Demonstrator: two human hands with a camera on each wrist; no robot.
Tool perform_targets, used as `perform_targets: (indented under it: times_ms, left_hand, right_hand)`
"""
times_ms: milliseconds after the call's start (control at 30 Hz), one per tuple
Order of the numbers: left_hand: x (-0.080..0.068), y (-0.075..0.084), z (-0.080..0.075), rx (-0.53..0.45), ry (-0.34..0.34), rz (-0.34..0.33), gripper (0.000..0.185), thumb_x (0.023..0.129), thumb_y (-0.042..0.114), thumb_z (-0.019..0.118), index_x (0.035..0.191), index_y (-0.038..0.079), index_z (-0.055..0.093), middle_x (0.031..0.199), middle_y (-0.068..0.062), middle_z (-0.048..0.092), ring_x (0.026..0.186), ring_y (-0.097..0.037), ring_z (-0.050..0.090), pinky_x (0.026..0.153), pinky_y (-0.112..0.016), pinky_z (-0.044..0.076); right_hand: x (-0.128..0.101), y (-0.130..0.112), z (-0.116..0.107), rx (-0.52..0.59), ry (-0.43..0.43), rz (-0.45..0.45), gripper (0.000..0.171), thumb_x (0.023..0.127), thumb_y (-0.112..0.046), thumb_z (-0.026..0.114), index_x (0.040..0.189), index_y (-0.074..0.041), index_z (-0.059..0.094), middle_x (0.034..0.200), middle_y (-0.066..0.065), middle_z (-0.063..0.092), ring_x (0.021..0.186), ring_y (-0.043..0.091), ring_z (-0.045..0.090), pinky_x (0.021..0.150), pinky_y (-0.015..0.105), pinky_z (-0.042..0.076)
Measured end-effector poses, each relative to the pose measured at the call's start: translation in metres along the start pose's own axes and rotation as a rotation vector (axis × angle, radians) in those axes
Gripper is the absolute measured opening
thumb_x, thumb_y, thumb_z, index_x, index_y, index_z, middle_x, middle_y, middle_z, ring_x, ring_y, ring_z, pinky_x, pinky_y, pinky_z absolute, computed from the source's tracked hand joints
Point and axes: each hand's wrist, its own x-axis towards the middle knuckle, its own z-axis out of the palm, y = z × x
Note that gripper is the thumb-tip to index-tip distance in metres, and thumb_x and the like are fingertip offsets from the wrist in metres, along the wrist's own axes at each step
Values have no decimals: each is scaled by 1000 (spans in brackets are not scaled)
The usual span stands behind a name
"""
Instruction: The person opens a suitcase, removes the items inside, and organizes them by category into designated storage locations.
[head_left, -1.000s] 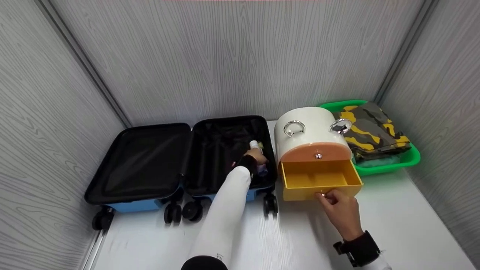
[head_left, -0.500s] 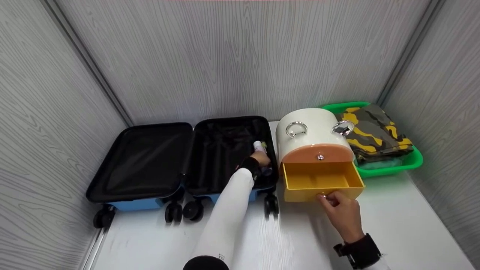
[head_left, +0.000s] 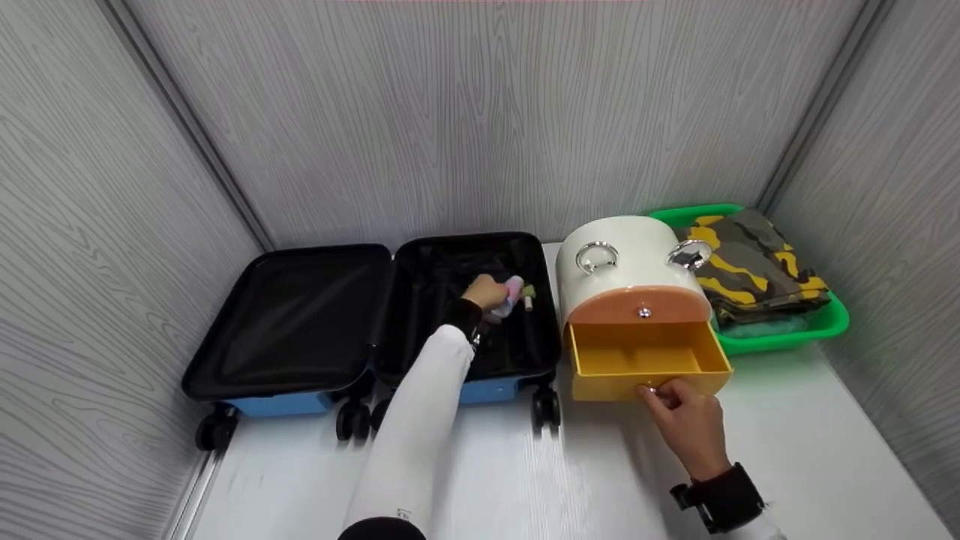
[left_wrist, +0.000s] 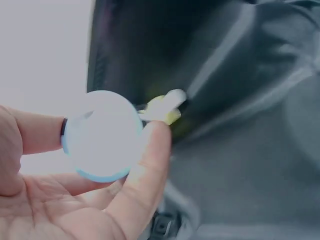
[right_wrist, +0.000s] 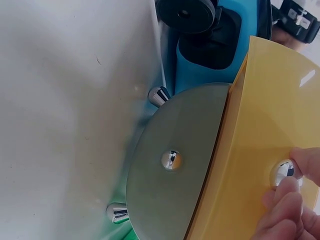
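Bright, even light (left-wrist view blurred, washed out)

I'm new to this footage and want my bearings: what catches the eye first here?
The yellow drawer stands pulled out of the white organiser at centre right, with the right hand pinching its silver knob. To its left the open suitcase lies flat with its black lining up, and the left hand holds a small pale bottle over it. Behind the organiser, a green tray holds folded camouflage cloth.
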Motion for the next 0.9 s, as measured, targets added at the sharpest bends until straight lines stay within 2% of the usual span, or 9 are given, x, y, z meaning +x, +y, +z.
perform_targets:
  times_ms: [100,167,267,333,400,500,633,767,900]
  left_hand:
    - [-6,7,-16,-13,39,43,43,100,13,59,133,-13,63,124,-23,70,89,-26,72,85,-41,67]
    - [-11,13,-26,51,86,87,30,95,16,69,114,-8,72,109,-16,72,81,-20,64,75,-32,63]
    - [-26,25,-39,164,161,146,19,84,21,82,83,5,72,85,-4,67,74,-18,61,65,-27,54]
    - [-40,34,-48,169,156,171,19,81,20,84,73,9,71,77,-1,67,69,-17,63,61,-27,54]
    - [-56,44,-57,165,131,195,16,81,20,84,72,9,76,75,-2,73,64,-17,67,57,-27,58]
    - [-81,59,-70,163,93,242,13,82,19,85,82,7,85,83,-7,80,66,-16,72,57,-27,61]
    - [-111,76,-81,147,34,322,18,82,19,87,93,4,87,93,-11,83,72,-14,71,58,-25,59]
    - [-126,85,-69,142,-54,384,24,81,15,89,101,2,87,98,-11,83,76,-12,68,62,-23,56]
    - [-128,85,-30,212,-102,454,29,83,15,89,110,3,86,104,-9,84,82,-10,66,70,-21,55]
  right_hand:
    - [1,0,0,-2,-6,6,24,93,-15,88,79,-3,72,67,6,64,64,18,54,59,21,45]
    - [1,1,1,-7,-5,0,24,93,-15,88,79,-3,72,66,7,64,64,18,54,59,22,45]
    - [1,0,0,-11,-11,2,25,93,-15,88,79,-3,72,67,7,64,64,19,54,59,22,45]
    - [0,-1,-1,-12,-20,8,24,94,-16,87,80,-3,72,68,7,65,65,19,54,59,22,45]
    - [0,-2,-1,-12,-24,14,24,95,-16,87,81,-2,73,69,8,65,65,19,54,59,22,44]
    - [-1,-2,-1,-14,-23,14,24,95,-16,87,81,-2,73,69,7,66,65,18,54,58,22,44]
    - [0,-1,0,-15,-7,-9,25,93,-16,88,79,-3,73,67,7,65,63,18,53,57,23,44]
    - [0,-2,0,-17,0,-16,25,93,-15,88,79,-3,72,67,6,64,63,17,52,57,23,43]
    - [0,-2,1,-21,-3,-13,24,93,-14,88,79,-3,71,68,7,65,63,17,53,57,22,44]
